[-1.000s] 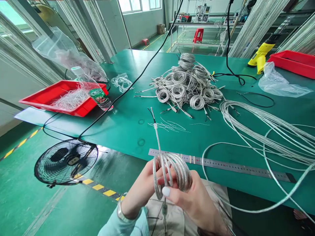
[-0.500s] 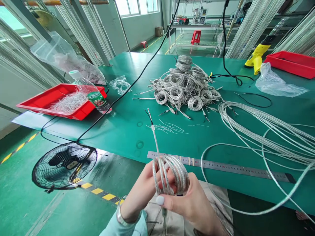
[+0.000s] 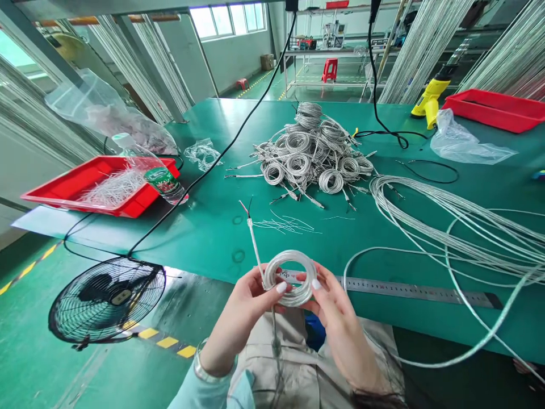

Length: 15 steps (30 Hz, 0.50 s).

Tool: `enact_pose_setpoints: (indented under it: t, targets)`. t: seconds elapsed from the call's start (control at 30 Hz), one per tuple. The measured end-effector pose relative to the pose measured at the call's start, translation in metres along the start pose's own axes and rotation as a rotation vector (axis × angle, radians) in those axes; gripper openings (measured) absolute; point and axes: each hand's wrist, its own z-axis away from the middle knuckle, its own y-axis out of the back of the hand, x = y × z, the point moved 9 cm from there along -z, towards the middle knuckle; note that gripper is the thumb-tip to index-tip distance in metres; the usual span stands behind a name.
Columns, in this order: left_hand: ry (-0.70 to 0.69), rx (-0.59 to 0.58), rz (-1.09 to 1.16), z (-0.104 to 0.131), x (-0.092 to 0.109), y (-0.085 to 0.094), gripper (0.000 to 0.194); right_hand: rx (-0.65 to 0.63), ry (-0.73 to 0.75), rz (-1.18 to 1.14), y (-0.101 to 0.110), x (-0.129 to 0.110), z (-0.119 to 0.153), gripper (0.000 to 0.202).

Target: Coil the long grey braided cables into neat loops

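Between my two hands is a ring-shaped coil of clear-jacketed cable [image 3: 290, 255], held just over the table's near edge. My left hand [image 3: 255, 292] pinches its left side, thumb on top and fingers beneath. My right hand [image 3: 334, 309] grips the right side the same way. One cable end sticks up past my left fingers, with red and black wires bared at its tip. The other end hangs down below the coil toward my lap. Behind the coil, partly covered, lies a steel ruler [image 3: 395, 289].
A pile of coiled cables [image 3: 315, 150] sits mid-table, with loose white strands [image 3: 285, 222] before it. Long uncoiled cables [image 3: 460, 227] spread at right. A red tray [image 3: 136, 209], a bottle [image 3: 164, 180] and a fan [image 3: 108, 301] are at left; a yellow heat gun [image 3: 428, 102] stands far right.
The coil has turned from edge-on with spread loops to a flatter, tighter ring facing up. My hands have moved to its opposite sides. The view has shifted slightly.
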Motion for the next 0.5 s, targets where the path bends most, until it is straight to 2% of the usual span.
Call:
enact_pose_setpoints:
  t: [0.13, 0.2, 0.33, 0.4, 0.43, 0.5]
  targets:
    - [-0.003, -0.226, 0.189, 0.007, 0.003, -0.015, 0.043, 0.025, -0.043, -0.111, 0.0, -0.004, -0.002, 0.054]
    - [-0.022, -0.258, 0.148, 0.008, 0.004, -0.016, 0.042, 0.018, -0.078, -0.173, -0.003, -0.003, -0.002, 0.053]
    - [-0.107, -0.244, -0.107, 0.007, 0.007, -0.015, 0.036, -0.053, -0.162, -0.211, -0.013, 0.008, -0.002, 0.048]
    - [-0.177, -0.224, -0.21, 0.009, 0.012, -0.017, 0.034, -0.112, -0.163, -0.106, -0.016, 0.015, -0.004, 0.049]
    - [-0.203, -0.205, -0.236, 0.01, 0.014, -0.018, 0.034, -0.115, -0.118, 0.011, -0.014, 0.015, -0.005, 0.049]
    - [-0.234, -0.149, -0.279, 0.013, 0.017, -0.018, 0.036, -0.026, 0.064, 0.323, -0.005, 0.002, -0.007, 0.045]
